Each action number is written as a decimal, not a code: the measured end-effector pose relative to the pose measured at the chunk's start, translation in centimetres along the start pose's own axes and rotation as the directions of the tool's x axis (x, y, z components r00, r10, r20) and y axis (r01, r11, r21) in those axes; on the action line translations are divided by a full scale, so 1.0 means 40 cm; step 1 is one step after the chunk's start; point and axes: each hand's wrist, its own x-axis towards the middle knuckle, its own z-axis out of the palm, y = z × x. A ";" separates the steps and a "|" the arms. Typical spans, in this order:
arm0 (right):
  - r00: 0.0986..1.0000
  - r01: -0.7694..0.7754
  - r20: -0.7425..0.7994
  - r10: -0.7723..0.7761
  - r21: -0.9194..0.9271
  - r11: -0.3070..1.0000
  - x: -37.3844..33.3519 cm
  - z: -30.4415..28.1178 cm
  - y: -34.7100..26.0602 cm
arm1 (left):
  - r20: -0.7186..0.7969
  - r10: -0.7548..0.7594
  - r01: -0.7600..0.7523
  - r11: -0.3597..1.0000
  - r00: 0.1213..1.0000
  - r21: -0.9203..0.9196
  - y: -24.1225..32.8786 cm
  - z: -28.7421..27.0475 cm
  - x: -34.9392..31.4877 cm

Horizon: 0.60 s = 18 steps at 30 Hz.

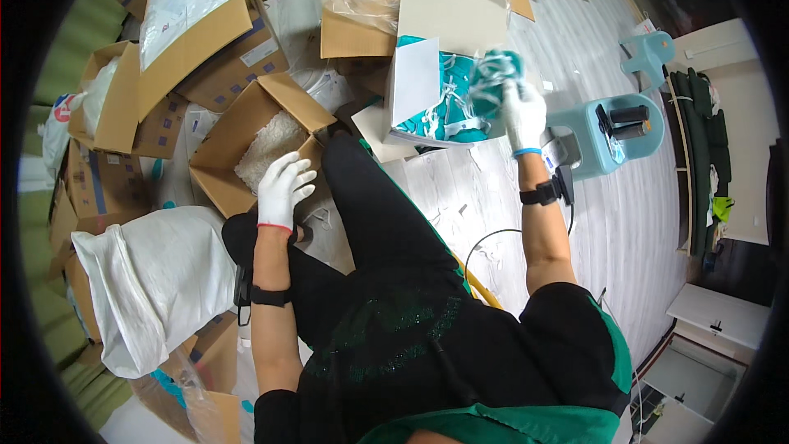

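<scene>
My right hand (pixel 524 115), in a white glove with a blue cuff, grips a teal bundle with white straps (pixel 497 82), blurred by motion; its exact kind I cannot make out. It is over the right side of a white box (pixel 456 2) with raised flaps. Inside that box lie more teal pieces with white straps (pixel 460 103). My left hand (pixel 283 189), in a white glove with a red cuff, is held with fingers apart and nothing in them. Below it stands an open cardboard box (pixel 226 148) holding a white, rough-textured mass (pixel 267 148).
A full white sack (pixel 160 279) stands at my left. Several cardboard boxes (pixel 238 66) crowd the far left, some holding plastic-wrapped white packs (pixel 189 0). Light blue stools (pixel 604 136) stand at the right, one with a dark device (pixel 629 123) on it. Scraps litter the pale floor (pixel 485 205).
</scene>
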 end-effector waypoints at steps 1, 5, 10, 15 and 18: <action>0.985 -0.166 0.078 0.153 0.208 0.964 0.004 -0.020 0.019 | 0.032 0.005 -0.006 0.999 0.999 0.037 -0.001 0.029 0.008; 0.707 -0.707 0.535 0.463 0.520 0.479 -0.022 -0.026 0.014 | 0.239 0.018 -0.034 0.997 0.971 0.066 -0.001 0.187 0.012; 0.667 -0.744 0.713 0.215 0.653 0.141 -0.163 0.005 -0.092 | 0.352 0.190 -0.247 0.961 0.917 0.126 -0.019 0.393 0.000; 0.683 -0.673 0.728 -0.050 0.655 0.343 -0.243 0.038 -0.136 | 0.319 0.236 -0.263 0.964 0.918 0.045 -0.018 0.432 -0.002; 0.778 -0.570 0.624 -0.080 0.753 0.329 -0.248 0.073 -0.116 | 0.212 0.257 -0.285 0.951 0.943 0.115 0.031 0.432 -0.032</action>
